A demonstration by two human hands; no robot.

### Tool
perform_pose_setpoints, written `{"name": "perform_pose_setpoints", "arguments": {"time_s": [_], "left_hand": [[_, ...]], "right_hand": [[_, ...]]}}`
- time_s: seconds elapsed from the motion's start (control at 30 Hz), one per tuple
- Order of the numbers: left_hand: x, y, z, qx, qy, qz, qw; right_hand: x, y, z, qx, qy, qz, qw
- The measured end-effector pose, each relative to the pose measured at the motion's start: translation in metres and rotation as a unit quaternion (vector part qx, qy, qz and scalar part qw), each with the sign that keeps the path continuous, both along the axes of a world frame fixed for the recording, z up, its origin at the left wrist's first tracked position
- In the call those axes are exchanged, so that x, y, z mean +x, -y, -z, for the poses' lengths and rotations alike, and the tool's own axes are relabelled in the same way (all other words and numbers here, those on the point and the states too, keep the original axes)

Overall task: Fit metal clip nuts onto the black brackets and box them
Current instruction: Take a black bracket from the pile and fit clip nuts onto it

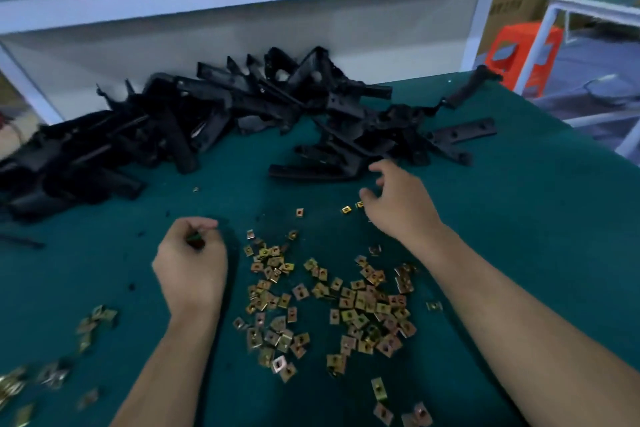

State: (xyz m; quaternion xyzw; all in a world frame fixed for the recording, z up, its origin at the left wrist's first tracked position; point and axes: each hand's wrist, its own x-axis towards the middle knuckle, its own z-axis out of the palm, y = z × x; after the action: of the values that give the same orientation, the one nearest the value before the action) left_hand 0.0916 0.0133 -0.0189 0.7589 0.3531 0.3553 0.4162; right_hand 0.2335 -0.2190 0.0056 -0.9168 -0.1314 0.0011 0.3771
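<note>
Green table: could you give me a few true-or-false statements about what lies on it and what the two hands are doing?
1. The black brackets lie heaped at the far side of the green table. True.
2. The clip nuts sit stacked in a box. False: they lie scattered loose on the table.
3. The left hand has its fingers curled round a small item. True; the item is too blurred to name.
4. The right hand grips a bracket. False: its fingers are loosely spread near the brackets, holding nothing.
</note>
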Motion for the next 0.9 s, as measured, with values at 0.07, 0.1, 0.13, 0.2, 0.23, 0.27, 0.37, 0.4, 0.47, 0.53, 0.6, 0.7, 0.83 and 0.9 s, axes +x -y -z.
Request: {"name": "perform_pose_setpoints", "arguments": {"time_s": [0.07,0.1,0.13,0.2,0.23,0.27,0.37,0.4,0.47,0.53,0.6,0.7,0.83,0.9], "left_hand": [[0.001,0.001,0.0,-0.001,-0.012,-0.004,1.0],[0.001,0.0,0.0,-0.002,-0.017,-0.006,1.0],[0.001,0.0,0.0,-0.002,-0.022,-0.008,1.0],[0.001,-0.001,0.001,-0.003,-0.027,-0.007,1.0],[0.001,-0.002,0.002,-0.002,-0.029,-0.005,1.0],[0.002,-0.002,0.002,0.0,-0.033,-0.004,0.999],[0.003,-0.003,0.003,0.013,-0.053,0.004,0.998],[0.003,-0.003,0.004,0.016,-0.058,0.006,0.998],[0.005,-0.004,0.005,0.018,-0.061,0.007,0.998],[0.005,-0.005,0.006,0.019,-0.063,0.006,0.998],[0.005,-0.006,0.008,0.02,-0.062,0.007,0.998],[0.006,-0.006,0.008,0.017,-0.062,0.019,0.998],[0.007,-0.006,0.007,0.024,-0.07,0.036,0.997],[0.008,-0.007,0.008,0.021,-0.076,0.038,0.996]], "right_hand": [[0.018,-0.023,-0.004,0.009,-0.011,0.033,0.999],[0.026,-0.032,-0.004,0.036,-0.01,0.052,0.998],[0.033,-0.039,-0.003,0.068,-0.006,0.071,0.995],[0.042,-0.048,0.0,0.121,0.003,0.097,0.988],[0.043,-0.05,0.002,0.143,0.001,0.107,0.984],[0.044,-0.05,0.004,0.167,0.001,0.121,0.979],[0.045,-0.046,0.006,0.195,0.035,0.141,0.97],[0.046,-0.046,0.005,0.161,0.044,0.124,0.978],[0.048,-0.048,0.002,0.059,0.047,0.063,0.995],[0.052,-0.055,-0.002,-0.016,0.031,0.01,0.999],[0.058,-0.062,-0.009,-0.053,-0.003,-0.021,0.998],[0.069,-0.065,-0.015,-0.132,-0.022,-0.022,0.991],[0.066,-0.063,-0.016,-0.17,-0.04,0.008,0.985],[0.059,-0.058,-0.015,-0.046,-0.084,0.044,0.994]]}}
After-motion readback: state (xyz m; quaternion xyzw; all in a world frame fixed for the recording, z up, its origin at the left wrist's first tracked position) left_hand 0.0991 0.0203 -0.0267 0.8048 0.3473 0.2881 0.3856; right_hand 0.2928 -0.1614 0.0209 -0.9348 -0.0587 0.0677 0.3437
